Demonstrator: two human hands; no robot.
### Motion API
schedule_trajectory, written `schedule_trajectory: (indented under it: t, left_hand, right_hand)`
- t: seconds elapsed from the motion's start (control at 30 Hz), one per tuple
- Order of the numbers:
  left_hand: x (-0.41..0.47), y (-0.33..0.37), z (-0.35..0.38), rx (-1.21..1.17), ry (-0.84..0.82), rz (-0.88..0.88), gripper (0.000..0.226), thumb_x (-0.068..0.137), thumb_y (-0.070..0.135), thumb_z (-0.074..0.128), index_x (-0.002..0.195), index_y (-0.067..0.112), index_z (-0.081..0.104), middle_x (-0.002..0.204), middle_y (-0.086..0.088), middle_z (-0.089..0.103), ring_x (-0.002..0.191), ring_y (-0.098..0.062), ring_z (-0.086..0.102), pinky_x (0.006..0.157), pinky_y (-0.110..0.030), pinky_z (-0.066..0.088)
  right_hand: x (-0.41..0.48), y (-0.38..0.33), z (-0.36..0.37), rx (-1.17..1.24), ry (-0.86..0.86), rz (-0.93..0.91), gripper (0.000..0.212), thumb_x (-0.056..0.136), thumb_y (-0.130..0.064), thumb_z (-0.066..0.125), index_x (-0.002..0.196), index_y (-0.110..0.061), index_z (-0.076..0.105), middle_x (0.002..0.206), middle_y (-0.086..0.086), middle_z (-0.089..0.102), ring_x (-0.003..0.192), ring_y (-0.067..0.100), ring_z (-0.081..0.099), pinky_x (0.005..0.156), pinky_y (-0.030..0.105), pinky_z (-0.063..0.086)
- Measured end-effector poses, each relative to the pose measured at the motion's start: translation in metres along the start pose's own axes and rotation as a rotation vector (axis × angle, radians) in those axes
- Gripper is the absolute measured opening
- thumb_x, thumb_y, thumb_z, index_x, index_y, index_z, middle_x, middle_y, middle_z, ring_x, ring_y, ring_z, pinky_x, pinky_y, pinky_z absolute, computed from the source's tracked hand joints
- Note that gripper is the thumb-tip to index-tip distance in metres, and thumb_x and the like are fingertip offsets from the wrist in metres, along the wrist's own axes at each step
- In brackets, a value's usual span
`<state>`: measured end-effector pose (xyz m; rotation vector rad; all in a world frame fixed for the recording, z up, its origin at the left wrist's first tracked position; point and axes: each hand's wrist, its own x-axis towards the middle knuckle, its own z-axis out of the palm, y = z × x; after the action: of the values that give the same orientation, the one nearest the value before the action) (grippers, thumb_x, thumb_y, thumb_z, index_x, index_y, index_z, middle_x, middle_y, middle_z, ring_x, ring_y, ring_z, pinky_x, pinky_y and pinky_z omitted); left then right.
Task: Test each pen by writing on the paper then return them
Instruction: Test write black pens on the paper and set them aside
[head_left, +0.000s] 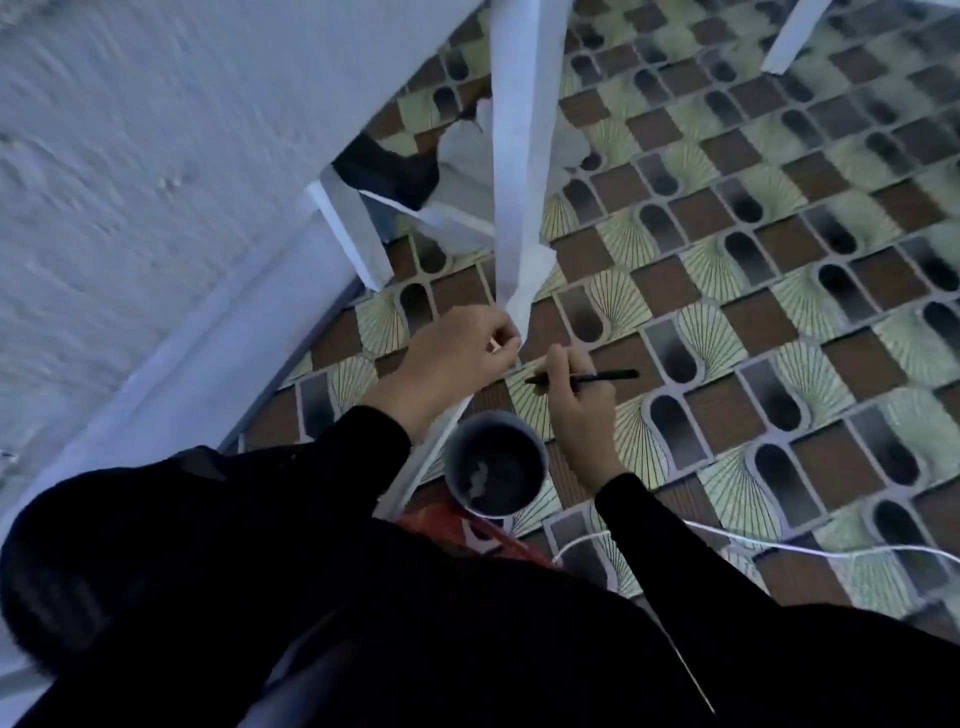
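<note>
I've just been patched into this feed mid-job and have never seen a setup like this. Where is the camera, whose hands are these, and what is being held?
No machine here: a person works with bare hands, and the one picture comes from a camera worn on the head, looking down past black sleeves. The right hand holds a thin black pen above the patterned floor. The left hand has curled fingers and seems to pinch something small and pale; I cannot tell what. Between the arms is a round cup, open end up, dark inside. A large white surface, likely a tabletop, fills the left side, and a white cable lies on the floor. No writing paper is clearly visible.
</note>
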<state>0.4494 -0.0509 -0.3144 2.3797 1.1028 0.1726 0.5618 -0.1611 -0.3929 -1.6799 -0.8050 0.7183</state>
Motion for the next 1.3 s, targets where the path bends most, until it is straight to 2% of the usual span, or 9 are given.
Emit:
schedule_trajectory:
  t: [0.07, 0.17, 0.3, 0.4, 0.57, 0.73, 0.97, 1.07, 1.3]
  left_hand:
    - [0.000, -0.012, 0.028, -0.017, -0.098, -0.060, 0.018, 0.095, 0.031, 0.055, 0.092, 0.018, 0.068, 0.089, 0.001, 0.066, 0.080, -0.018, 0.061, 0.070, -0.041, 0.052]
    - [-0.004, -0.034, 0.062, -0.006, -0.265, -0.140, 0.020, 0.096, 0.029, 0.053, 0.095, 0.017, 0.068, 0.094, -0.001, 0.067, 0.087, -0.021, 0.062, 0.072, -0.040, 0.052]
    - [0.002, -0.056, 0.078, -0.003, -0.373, -0.188, 0.022, 0.095, 0.026, 0.053, 0.107, 0.017, 0.070, 0.106, 0.000, 0.067, 0.097, -0.019, 0.061, 0.073, -0.028, 0.043]
    - [0.009, -0.059, 0.088, -0.049, -0.385, -0.197, 0.022, 0.095, 0.028, 0.052, 0.105, 0.019, 0.070, 0.103, 0.001, 0.067, 0.094, -0.018, 0.061, 0.077, -0.031, 0.047]
    - [0.018, -0.054, 0.101, -0.161, -0.495, -0.154, 0.022, 0.095, 0.026, 0.053, 0.108, 0.020, 0.070, 0.106, 0.003, 0.068, 0.097, -0.015, 0.060, 0.085, -0.033, 0.050]
    - [0.018, -0.053, 0.103, -0.166, -0.493, -0.154, 0.022, 0.096, 0.029, 0.052, 0.109, 0.022, 0.069, 0.108, 0.005, 0.067, 0.099, -0.014, 0.059, 0.086, -0.035, 0.050]
    - [0.010, -0.058, 0.097, -0.144, -0.504, -0.182, 0.019, 0.096, 0.026, 0.053, 0.107, 0.024, 0.069, 0.106, 0.003, 0.067, 0.095, -0.014, 0.060, 0.084, -0.033, 0.051]
    - [0.008, -0.056, 0.091, -0.146, -0.492, -0.177, 0.019, 0.096, 0.027, 0.053, 0.107, 0.023, 0.068, 0.103, 0.003, 0.066, 0.095, -0.014, 0.059, 0.082, -0.032, 0.051]
    - [-0.002, -0.049, 0.058, -0.147, -0.300, -0.216, 0.019, 0.096, 0.028, 0.054, 0.104, 0.021, 0.070, 0.100, 0.005, 0.068, 0.088, -0.013, 0.061, 0.075, -0.030, 0.050]
  right_hand:
    - [-0.008, 0.039, 0.012, -0.111, -0.051, 0.065, 0.040, 0.101, -0.046, 0.044, 0.072, -0.019, 0.049, 0.062, 0.003, 0.052, 0.060, 0.027, 0.051, 0.056, 0.056, 0.042]
    - [-0.024, 0.085, 0.028, -0.217, -0.143, 0.180, 0.017, 0.101, -0.033, 0.049, 0.087, -0.024, 0.050, 0.071, -0.008, 0.052, 0.063, 0.013, 0.050, 0.057, 0.044, 0.042]
    - [-0.037, 0.119, 0.041, -0.322, -0.252, 0.344, 0.014, 0.096, -0.014, 0.057, 0.091, -0.002, 0.061, 0.088, 0.006, 0.063, 0.081, 0.021, 0.058, 0.075, 0.041, 0.051]
    - [-0.037, 0.134, 0.048, -0.348, -0.269, 0.439, 0.012, 0.092, -0.008, 0.059, 0.098, -0.003, 0.068, 0.100, 0.008, 0.067, 0.091, 0.017, 0.058, 0.083, 0.034, 0.051]
    - [-0.032, 0.152, 0.056, -0.349, -0.272, 0.519, 0.014, 0.092, -0.010, 0.059, 0.106, -0.007, 0.061, 0.105, 0.008, 0.067, 0.094, 0.020, 0.060, 0.080, 0.029, 0.048]
    - [-0.033, 0.170, 0.065, -0.364, -0.316, 0.592, 0.018, 0.092, -0.013, 0.060, 0.108, -0.008, 0.059, 0.102, 0.006, 0.067, 0.094, 0.022, 0.064, 0.077, 0.029, 0.050]
    - [-0.035, 0.187, 0.056, -0.416, -0.362, 0.669, 0.045, 0.092, -0.019, 0.064, 0.132, -0.003, 0.052, 0.113, 0.012, 0.069, 0.101, 0.022, 0.065, 0.086, 0.033, 0.054]
    - [-0.033, 0.184, 0.052, -0.408, -0.280, 0.645, 0.036, 0.094, -0.020, 0.058, 0.127, -0.005, 0.057, 0.113, 0.013, 0.069, 0.101, 0.024, 0.066, 0.091, 0.041, 0.055]
    - [-0.007, 0.105, 0.039, -0.039, -0.158, 0.499, 0.011, 0.096, -0.021, 0.060, 0.107, -0.016, 0.060, 0.094, 0.006, 0.071, 0.087, 0.019, 0.071, 0.083, 0.039, 0.060]
